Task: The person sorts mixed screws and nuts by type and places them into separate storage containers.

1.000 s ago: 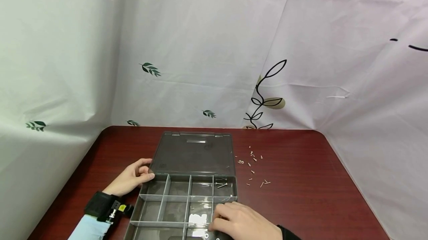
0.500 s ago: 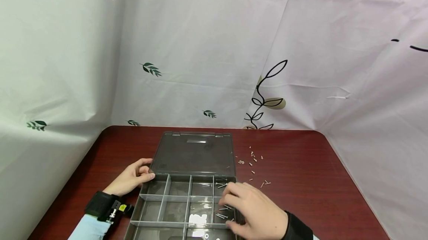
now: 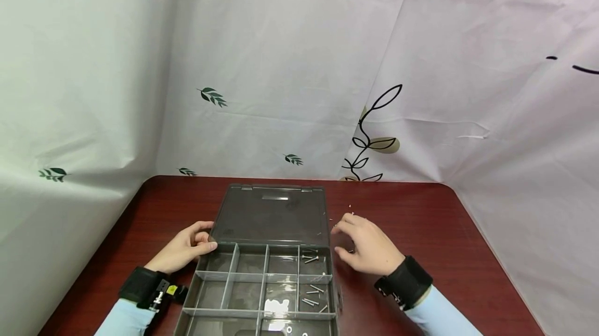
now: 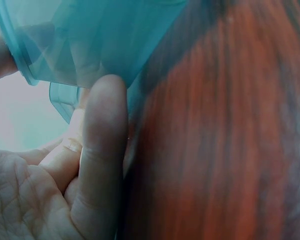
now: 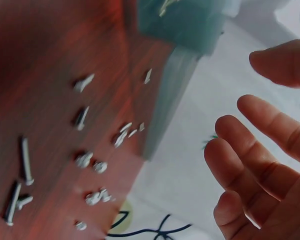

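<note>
A grey translucent compartment box [image 3: 206,274] lies on the table, its lid [image 3: 276,216] folded back flat. My left hand [image 3: 180,250] holds the box's left side by the hinge, thumb [image 4: 105,125] against the wall and other fingers round behind the plastic. My right hand [image 3: 367,245] hovers just right of the box over loose screws, fingers spread and holding nothing; the right wrist view shows long screws [image 5: 26,160] and short screws [image 5: 81,118] below it. Several screws [image 3: 311,302] lie in a right-hand compartment, others [image 3: 311,260] in the one behind.
Small rings [image 3: 289,330] lie in the front compartment. Several other compartments [image 3: 248,260] hold nothing visible. The dark red table [image 3: 444,253] ends at a white patterned cloth [image 3: 281,65] behind and at both sides.
My right hand has left the box's front right compartments, moving away and to the right over the loose screws, uncovering the screws inside. The left hand stays in place.
</note>
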Action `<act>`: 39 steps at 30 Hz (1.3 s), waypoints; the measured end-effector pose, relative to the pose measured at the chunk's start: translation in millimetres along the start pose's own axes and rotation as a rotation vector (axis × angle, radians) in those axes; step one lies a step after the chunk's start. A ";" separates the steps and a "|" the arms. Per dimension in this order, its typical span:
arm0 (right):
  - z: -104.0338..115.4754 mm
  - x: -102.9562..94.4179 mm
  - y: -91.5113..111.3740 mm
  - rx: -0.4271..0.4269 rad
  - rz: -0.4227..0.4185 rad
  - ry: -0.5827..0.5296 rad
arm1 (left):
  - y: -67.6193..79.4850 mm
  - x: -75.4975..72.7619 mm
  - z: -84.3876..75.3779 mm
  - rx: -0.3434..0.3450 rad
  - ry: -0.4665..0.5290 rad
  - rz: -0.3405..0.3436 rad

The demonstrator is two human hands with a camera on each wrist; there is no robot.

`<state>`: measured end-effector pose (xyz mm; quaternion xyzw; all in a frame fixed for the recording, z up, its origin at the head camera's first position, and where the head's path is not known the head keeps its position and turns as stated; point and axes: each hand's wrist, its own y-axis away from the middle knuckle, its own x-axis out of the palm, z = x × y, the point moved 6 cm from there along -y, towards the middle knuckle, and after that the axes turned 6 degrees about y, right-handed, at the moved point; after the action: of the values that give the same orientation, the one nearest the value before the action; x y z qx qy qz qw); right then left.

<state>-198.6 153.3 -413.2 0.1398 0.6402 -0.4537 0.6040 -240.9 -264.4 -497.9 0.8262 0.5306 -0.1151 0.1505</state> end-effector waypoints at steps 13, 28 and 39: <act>-42.3 27.7 -19.6 0.161 0.081 0.029 | -2.0 -0.8 -1.5 -0.007 -0.004 -0.006; -61.2 57.2 -23.9 0.250 0.171 0.054 | -0.5 1.0 -0.7 -0.011 0.001 0.011; -64.0 58.1 -25.2 0.309 0.152 0.029 | -0.1 1.1 -3.9 0.000 -0.007 0.005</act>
<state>-271.8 166.1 -464.1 0.2857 0.5590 -0.4978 0.5984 -240.3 -262.0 -494.6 0.8272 0.5279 -0.1176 0.1524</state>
